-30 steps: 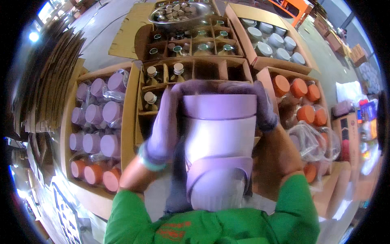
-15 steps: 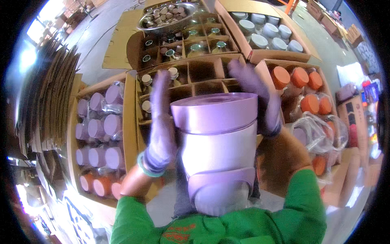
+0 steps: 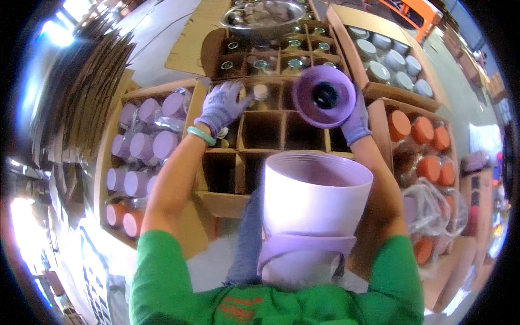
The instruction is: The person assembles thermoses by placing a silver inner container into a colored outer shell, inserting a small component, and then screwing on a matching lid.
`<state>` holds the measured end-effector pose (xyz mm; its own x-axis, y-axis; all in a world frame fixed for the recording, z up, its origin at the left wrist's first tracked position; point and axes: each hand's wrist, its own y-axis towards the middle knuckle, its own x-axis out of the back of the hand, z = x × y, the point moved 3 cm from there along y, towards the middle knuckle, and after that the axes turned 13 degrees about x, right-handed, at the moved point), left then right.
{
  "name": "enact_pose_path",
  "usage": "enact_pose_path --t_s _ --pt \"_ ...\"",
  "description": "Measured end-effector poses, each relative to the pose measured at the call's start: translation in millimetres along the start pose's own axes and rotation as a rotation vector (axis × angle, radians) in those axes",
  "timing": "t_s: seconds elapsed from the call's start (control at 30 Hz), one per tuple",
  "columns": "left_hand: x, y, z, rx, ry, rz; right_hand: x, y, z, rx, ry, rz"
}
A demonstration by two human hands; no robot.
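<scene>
My right hand (image 3: pixel 357 119), in a lavender glove, grips the rim of a round purple lid (image 3: pixel 303 92). The lid is tipped so that its hollow side with a dark centre shows, above the far right of a divided carton. My left hand (image 3: pixel 222 105), gloved alike, reaches over that carton's left side with fingers apart. Beside its thumb stands a small glass bottle with a pale stopper (image 3: pixel 260 91); other bottles are partly hidden under the palm. Close to my body stands a tall white-lavender bucket (image 3: pixel 314 200) with a purple handle band, its threaded mouth uncovered.
Left stands a carton of purple- and orange-capped jars (image 3: pixel 142 146); right, one of orange-capped jars (image 3: pixel 422 130) under clear plastic. Beyond are a metal bowl of stoppers (image 3: pixel 262 16) on bottle cells and a carton of white-capped jars (image 3: pixel 392 59). Flattened cardboard (image 3: pixel 92 92) is stacked far left.
The purple lid has come off the bucket and moved forward in my right hand. My left hand has gone from beside the bucket to the carton's bottles. The view has shifted.
</scene>
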<state>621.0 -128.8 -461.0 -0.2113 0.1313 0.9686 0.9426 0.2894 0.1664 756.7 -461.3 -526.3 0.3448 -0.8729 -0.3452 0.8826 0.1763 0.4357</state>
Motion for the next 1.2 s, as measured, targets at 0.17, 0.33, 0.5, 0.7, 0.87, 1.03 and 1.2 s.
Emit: enact_pose_path --t_s 0.17,0.33,0.5,0.7,0.87,1.03,1.2 --pt "-71.5 -57.1 97.0 0.367 0.209 0.504 -1.0 -37.8 3.4 -0.691 0.011 -0.581" --pt "-93.6 -63.7 93.0 0.480 0.032 0.333 20.0 -51.1 -25.8 0.003 -0.708 -0.413" --pt "-70.2 -69.4 87.6 0.344 0.126 0.258 -31.3 -58.6 27.1 0.263 -0.694 -0.158" --pt "84.6 -58.3 66.5 0.139 0.236 0.002 -91.2 -64.8 59.8 0.211 -0.587 0.235" --pt "231.3 -57.9 -21.6 -0.097 0.175 -0.196 -122.8 -59.5 35.4 -0.838 0.092 0.618" --pt "298.8 -105.8 -98.7 -0.453 -0.007 -0.528 -187.7 -54.4 78.2 -0.902 0.753 0.619" --pt "272.8 -132.5 -144.3 -0.781 -0.206 -0.028 -147.3 16.6 116.2 -0.231 0.785 0.458"
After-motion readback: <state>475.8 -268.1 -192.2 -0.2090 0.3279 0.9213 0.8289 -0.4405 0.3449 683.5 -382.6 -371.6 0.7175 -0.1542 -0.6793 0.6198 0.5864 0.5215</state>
